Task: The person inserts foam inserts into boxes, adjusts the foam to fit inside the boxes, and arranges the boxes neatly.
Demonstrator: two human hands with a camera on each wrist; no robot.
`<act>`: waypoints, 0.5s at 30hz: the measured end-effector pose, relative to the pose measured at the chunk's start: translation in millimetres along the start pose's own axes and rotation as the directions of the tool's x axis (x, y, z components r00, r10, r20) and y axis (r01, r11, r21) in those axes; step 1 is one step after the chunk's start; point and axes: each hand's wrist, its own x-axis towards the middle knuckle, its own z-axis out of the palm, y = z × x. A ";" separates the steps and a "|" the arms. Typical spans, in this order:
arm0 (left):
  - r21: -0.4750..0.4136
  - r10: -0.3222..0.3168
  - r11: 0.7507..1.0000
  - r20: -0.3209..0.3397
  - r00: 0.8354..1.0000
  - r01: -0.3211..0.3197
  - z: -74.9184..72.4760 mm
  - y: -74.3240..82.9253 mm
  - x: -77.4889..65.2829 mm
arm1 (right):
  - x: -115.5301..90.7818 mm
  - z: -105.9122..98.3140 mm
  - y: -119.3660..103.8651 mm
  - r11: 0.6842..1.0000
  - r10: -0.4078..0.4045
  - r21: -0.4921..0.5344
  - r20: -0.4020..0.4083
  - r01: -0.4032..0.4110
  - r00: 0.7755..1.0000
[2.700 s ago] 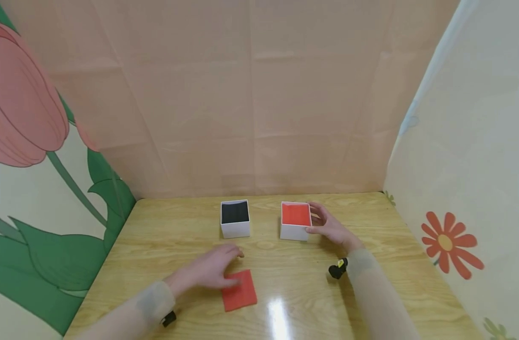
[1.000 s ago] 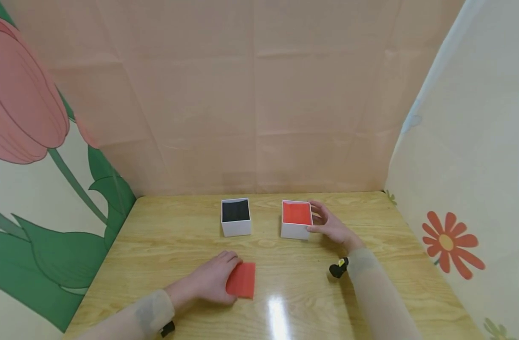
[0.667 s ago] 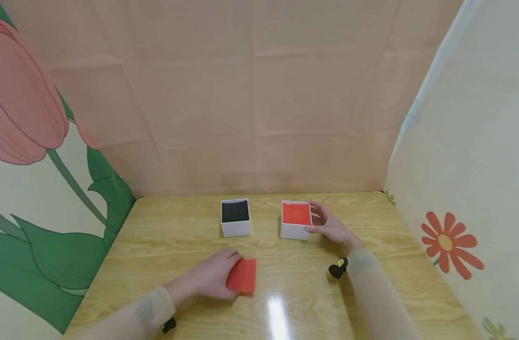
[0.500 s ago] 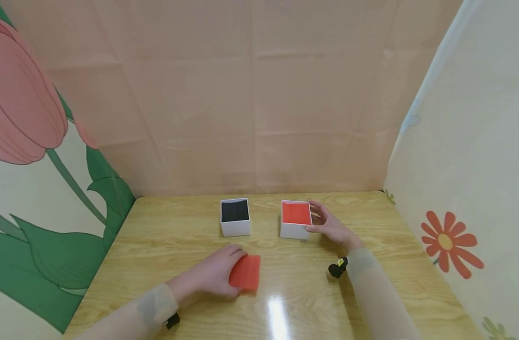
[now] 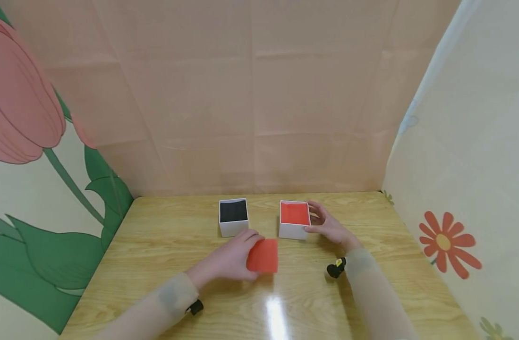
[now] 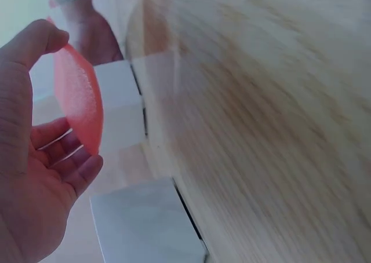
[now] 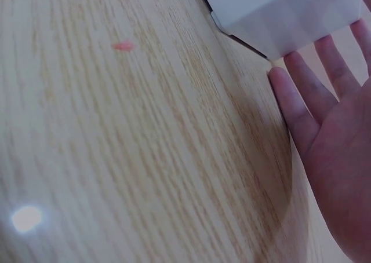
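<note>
My left hand pinches a thin red foam-like square by opposite edges, between thumb and fingers. It is held tilted a little above the table, slightly bowed in the left wrist view. My right hand holds the right side of a white box, the thumb at its near corner and the other fingers along the side. In the right wrist view the fingertips touch the box wall. A red sheet lies inside this box, close to the rim.
Left of the held box stands a second white box with a black sheet inside. Both sit toward the back of the wood-grain table. A plain peach backdrop rises behind, with flower-printed panels at either side.
My left hand has taken hold of the red square, lifted it off the table and moved it forward and right toward the boxes. My right hand has stayed on its box.
</note>
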 end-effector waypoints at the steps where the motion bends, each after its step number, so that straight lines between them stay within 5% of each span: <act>1: -0.001 0.002 1.000 -0.006 1.000 -0.002 -0.1 1.4 3.0 | 0.1 0.4 -0.4 1.000 0.001 -0.002 0.000 -0.001 1.000; 15: -0.025 -0.026 0.999 -0.018 1.000 0.025 -2.9 20.1 44.7 | 0.9 1.5 1.4 1.000 -0.024 0.000 0.006 0.024 1.000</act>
